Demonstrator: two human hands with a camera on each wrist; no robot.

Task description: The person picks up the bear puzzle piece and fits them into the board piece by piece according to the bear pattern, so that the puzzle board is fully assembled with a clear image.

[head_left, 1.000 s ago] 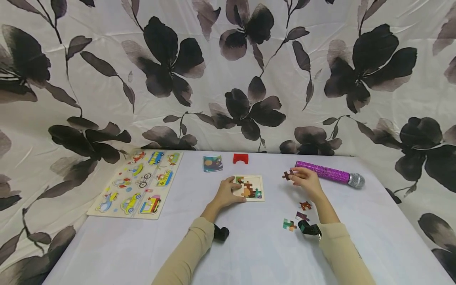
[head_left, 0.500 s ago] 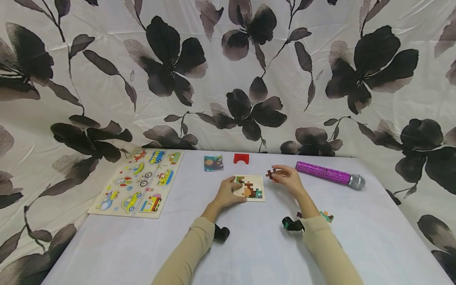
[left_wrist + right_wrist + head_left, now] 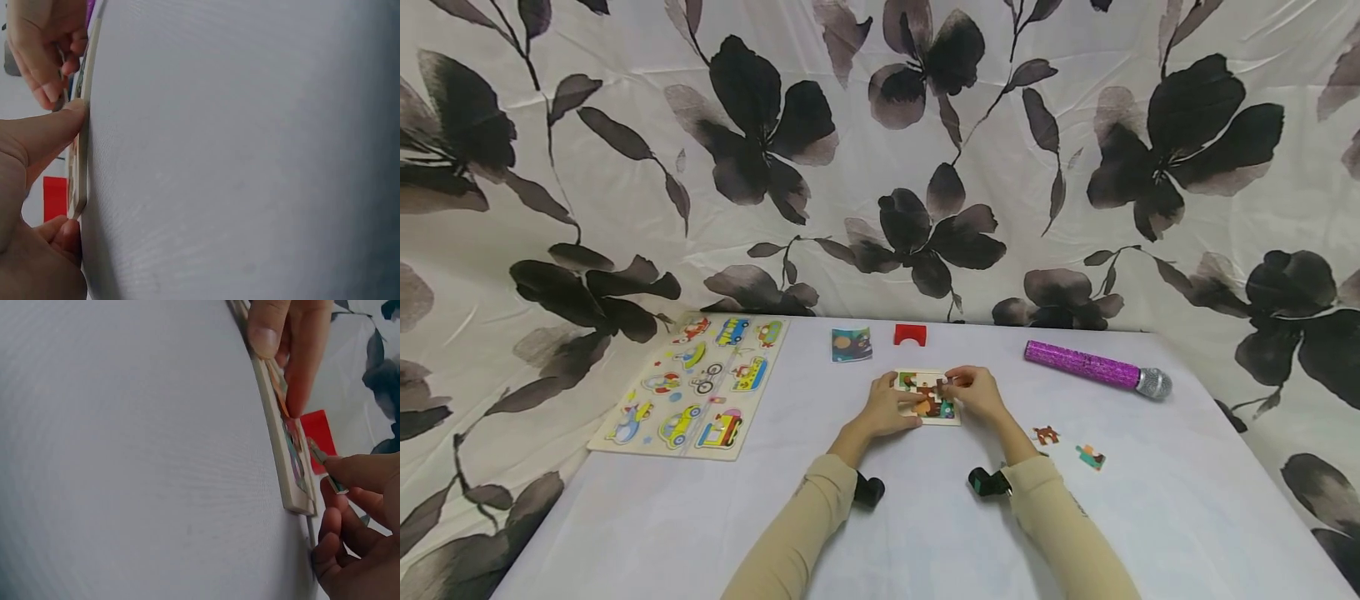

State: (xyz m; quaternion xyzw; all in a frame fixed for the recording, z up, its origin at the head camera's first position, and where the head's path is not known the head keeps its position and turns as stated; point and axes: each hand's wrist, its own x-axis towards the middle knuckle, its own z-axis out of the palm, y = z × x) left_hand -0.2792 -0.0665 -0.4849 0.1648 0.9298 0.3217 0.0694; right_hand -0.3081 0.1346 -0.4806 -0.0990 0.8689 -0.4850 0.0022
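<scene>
Right hand (image 3: 979,393) has come in from well out at 3 o'clock, bringing its puzzle piece (image 3: 320,455) to the small puzzle's 2 o'clock edge.
Taking 12 as toward the flowered cloth (image 3: 880,150), the small puzzle (image 3: 279,450) lies mid-table, partly filled; the right thumb and fingertips pinch the piece by its edge, though whether it touches the board I cannot tell. Over at 9 o'clock the left hand (image 3: 883,408) grips the frame, thumb on the near rim, a finger reaching across the pieces. Two loose pieces, a brown one (image 3: 1046,435) and a teal one (image 3: 1090,457), lie toward 4 o'clock, a glittery microphone (image 3: 1084,365) near 3, a red block (image 3: 910,332) at 11, a picture card (image 3: 852,344) at 10, and a vehicle board (image 3: 688,387) well apart at 9.
</scene>
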